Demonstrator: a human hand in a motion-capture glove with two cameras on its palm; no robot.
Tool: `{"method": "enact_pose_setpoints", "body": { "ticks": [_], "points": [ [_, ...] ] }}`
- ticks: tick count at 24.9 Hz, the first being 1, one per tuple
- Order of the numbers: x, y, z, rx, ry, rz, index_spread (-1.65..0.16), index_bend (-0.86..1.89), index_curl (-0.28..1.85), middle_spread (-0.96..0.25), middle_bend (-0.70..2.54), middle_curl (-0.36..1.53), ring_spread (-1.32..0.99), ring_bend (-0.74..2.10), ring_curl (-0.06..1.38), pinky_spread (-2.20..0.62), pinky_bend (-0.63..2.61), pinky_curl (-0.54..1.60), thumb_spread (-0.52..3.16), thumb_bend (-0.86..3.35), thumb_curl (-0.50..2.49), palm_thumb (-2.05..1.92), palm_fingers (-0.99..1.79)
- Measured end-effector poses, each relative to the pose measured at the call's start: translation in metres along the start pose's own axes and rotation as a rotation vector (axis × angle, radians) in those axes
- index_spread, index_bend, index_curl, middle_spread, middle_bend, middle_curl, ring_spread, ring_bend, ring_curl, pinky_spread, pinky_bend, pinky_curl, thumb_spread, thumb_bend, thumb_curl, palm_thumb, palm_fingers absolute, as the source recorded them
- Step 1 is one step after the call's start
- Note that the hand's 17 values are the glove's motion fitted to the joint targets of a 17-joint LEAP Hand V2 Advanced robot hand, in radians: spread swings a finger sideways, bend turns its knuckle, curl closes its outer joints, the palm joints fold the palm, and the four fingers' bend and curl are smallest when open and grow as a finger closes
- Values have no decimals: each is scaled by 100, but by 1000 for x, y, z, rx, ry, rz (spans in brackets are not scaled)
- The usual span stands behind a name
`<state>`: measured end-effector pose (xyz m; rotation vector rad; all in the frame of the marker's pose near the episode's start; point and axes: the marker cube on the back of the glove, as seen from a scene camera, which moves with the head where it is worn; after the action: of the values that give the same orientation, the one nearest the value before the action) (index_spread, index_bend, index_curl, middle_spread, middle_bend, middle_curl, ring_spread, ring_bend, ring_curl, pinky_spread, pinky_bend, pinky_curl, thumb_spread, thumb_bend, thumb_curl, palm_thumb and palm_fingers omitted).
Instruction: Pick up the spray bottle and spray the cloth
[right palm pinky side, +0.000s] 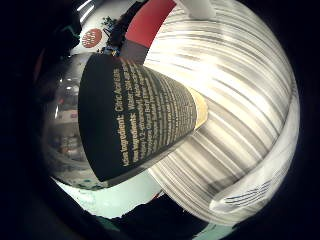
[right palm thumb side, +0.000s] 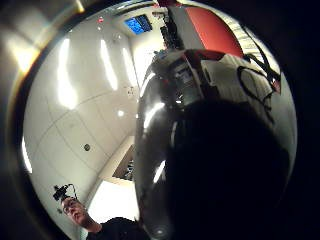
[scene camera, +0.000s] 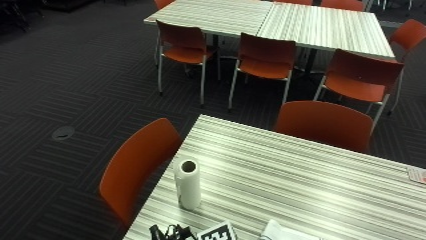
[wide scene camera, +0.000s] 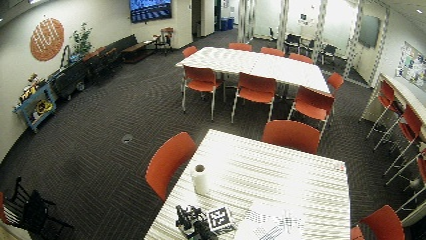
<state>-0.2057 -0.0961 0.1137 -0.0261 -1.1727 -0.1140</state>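
The spray bottle (right palm pinky side: 135, 115) fills both palm views, close against my palm. It has a black label with yellow ingredient text, and its clear shiny body (right palm thumb side: 160, 115) shows in the thumb side view, where a dark gloved shape lies over its lower part. My gloved right hand (scene camera: 168, 233) sits at the near edge of the striped table (scene camera: 299, 175) and grips the bottle, also seen as my hand (wide scene camera: 190, 221) in the wide outside view. The white cloth (scene camera: 283, 232) lies flat on the table just to the right of the hand, and an edge of the cloth (right palm pinky side: 255, 190) shows beyond the bottle.
A white paper towel roll (scene camera: 188, 184) stands upright on the table's left side, a little beyond the hand. Orange chairs (scene camera: 136, 167) stand at the left and far sides. A small card (scene camera: 417, 174) lies at the far right edge.
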Motion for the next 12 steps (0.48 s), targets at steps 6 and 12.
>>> {"method": "enact_pose_setpoints", "body": {
  "ticks": [6,12],
  "points": [
    [-1,1,8,-22,-1,22,-18,49,62,-7,46,56,-20,33,49,0,10,14,57,-3,79,105,88],
    [3,3,6,-78,49,52,-28,20,57,-13,28,51,-15,25,51,6,30,24,73,-8,70,90,28]
  ]
}}
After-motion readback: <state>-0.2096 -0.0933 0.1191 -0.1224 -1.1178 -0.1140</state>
